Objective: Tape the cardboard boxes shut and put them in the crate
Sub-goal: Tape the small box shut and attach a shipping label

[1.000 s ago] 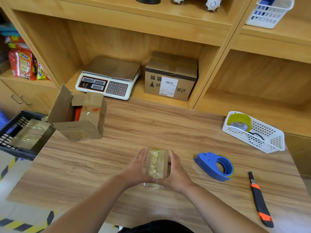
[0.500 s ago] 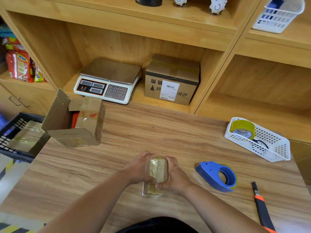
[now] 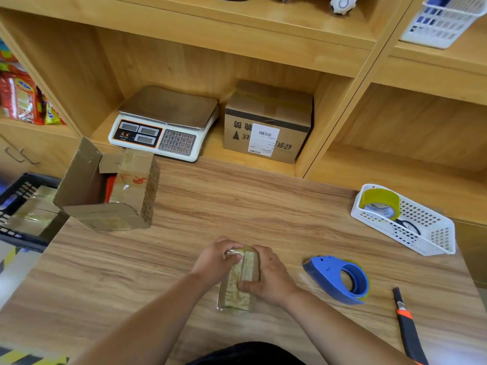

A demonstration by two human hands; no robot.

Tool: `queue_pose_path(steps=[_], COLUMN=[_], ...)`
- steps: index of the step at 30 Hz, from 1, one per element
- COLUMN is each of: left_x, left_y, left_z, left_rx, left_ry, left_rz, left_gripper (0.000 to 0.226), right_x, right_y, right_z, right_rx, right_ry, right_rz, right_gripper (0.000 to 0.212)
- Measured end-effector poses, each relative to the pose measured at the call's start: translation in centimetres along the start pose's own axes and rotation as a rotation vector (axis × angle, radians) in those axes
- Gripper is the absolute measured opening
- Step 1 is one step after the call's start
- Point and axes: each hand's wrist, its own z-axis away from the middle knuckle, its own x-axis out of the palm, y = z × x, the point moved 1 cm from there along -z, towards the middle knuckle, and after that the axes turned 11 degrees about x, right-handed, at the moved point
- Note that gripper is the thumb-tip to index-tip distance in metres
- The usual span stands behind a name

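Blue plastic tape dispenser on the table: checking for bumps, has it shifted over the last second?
No. The blue plastic tape dispenser keeps its spot between the white mesh basket and the orange-black utility knife; only the camera shifted.

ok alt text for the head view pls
A person's left hand and right hand grip a small taped box on a wooden table. A blue tape dispenser lies to its right; an open cardboard box stands at the left, near a black crate.
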Motion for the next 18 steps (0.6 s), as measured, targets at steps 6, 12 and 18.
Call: queue_pose_path(steps=[6,12,18], left_x=[0.8,1.5,2.0], left_y=[-0.3,-1.3,-0.7], left_z=[2.3,4.9,6.3], left_rx=[-0.084,-0.169,-0.085], left_ry=[-0.051,-0.08,-0.122], left_rz=[0.01,-0.042,-0.131], left_gripper=[0.064,0.107,0.1], right_x=[0.0,-0.4,-0.8], right_y=[-0.3,-0.3,-0.4], right_z=[0.2,0.0,0.2], right_rx=[0.059,0.073,0.084], right_ry=[0.061,0.144,0.242], right_rz=[-0.01,-0.064,-0.053], right_gripper=[0.081,0.04,0.03])
